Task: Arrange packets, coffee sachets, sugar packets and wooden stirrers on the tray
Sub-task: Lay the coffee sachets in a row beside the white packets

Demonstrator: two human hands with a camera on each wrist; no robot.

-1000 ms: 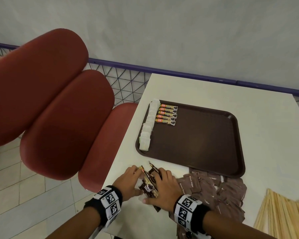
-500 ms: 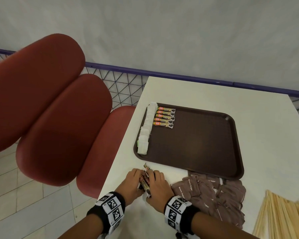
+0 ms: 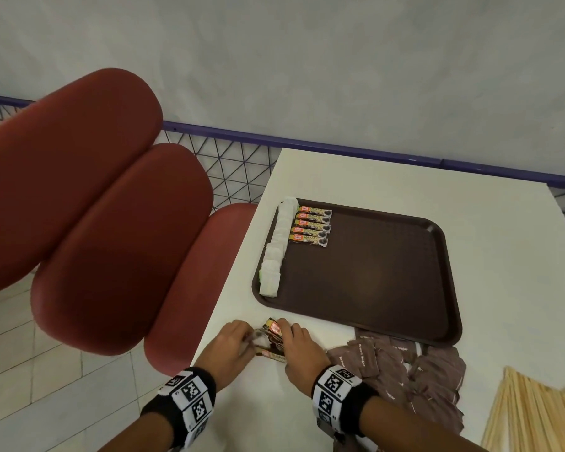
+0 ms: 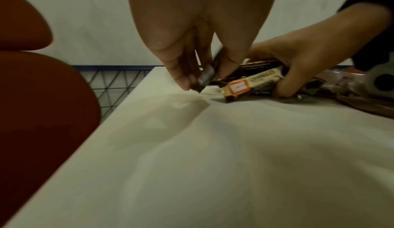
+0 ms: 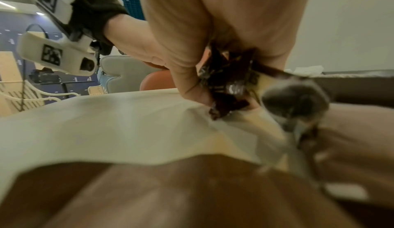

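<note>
Both hands meet at the near table edge: left hand (image 3: 234, 345) pinches one coffee sachet (image 4: 210, 70), right hand (image 3: 299, 349) grips a bundle of sachets (image 3: 273, 337). Tray (image 3: 437, 321) lies beyond them, five sachets (image 3: 312, 226) at its far-left corner.

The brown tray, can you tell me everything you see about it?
The brown tray is dark, plastic-looking, rectangular with rounded corners and a raised rim. It lies flat on the white table. White packets line its left edge, beside five coffee sachets in a neat row. The rest is bare. No hand touches it.
</note>
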